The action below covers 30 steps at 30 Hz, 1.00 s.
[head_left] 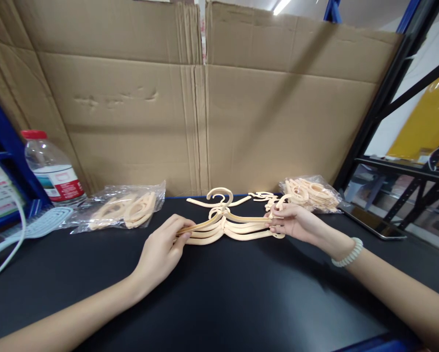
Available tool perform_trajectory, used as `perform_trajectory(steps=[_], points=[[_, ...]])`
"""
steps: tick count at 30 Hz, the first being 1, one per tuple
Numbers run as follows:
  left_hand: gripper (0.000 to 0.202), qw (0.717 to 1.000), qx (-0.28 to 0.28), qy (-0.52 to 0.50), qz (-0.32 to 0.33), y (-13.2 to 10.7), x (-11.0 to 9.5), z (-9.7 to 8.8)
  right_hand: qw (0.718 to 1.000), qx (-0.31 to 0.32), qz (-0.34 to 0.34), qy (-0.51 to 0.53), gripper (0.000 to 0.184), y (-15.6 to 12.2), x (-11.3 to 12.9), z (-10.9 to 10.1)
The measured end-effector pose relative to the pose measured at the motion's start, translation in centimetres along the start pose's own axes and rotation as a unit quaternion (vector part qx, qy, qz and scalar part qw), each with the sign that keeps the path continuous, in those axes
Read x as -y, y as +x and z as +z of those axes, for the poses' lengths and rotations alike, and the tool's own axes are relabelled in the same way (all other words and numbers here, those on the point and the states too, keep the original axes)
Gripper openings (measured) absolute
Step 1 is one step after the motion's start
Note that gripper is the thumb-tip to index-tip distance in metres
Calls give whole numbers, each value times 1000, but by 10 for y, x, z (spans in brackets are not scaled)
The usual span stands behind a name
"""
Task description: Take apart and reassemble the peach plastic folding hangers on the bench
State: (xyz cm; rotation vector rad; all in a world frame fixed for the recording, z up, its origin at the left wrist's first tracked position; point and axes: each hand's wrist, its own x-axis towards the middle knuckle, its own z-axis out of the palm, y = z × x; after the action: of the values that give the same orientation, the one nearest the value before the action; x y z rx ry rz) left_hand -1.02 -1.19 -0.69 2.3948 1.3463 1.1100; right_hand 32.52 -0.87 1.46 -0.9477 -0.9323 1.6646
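In the middle of the table lies a group of beige clothes hangers [241, 237], overlapping one another with their hooks toward the back. My left hand [163, 250] pinches the left arm of the upper hanger [247, 219] between thumb and fingers. At that hanger's right end, my right hand [296, 224] is closed, its fingertips on the arm. A small curved beige piece [284, 198] shows at the right fingers; whether it is joined to the hanger I cannot tell. Another hanger [240, 201] lies behind, and loose small beige pieces [265, 196] are beside it.
Clear bags of beige parts lie at the left [131, 208] and right [311, 193]. A phone [373, 225] rests at the far right. On the left are a red-capped bottle [54, 168], a pale hairbrush [53, 221] and a white cable [20, 230]. Cardboard [263, 122] walls the back.
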Motion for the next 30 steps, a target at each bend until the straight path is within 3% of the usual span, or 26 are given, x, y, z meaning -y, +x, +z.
perform_trajectory(steps=[9, 15, 22, 30], points=[[14, 1000, 1, -2, 0, 0, -1, -1, 1000, 3, 11, -21, 12, 2, -1, -3], [15, 1000, -1, 9, 3, -1, -1, -1, 997, 15, -8, -75, 23, 0, -2, 0], [17, 999, -10, 41, 11, 0, 0, 0, 992, -40, -69, -100, 21, -1, -14, 6], [19, 999, -15, 49, 17, -2, 1, -1, 983, -90, -123, -104, 32, -1, -18, 16]])
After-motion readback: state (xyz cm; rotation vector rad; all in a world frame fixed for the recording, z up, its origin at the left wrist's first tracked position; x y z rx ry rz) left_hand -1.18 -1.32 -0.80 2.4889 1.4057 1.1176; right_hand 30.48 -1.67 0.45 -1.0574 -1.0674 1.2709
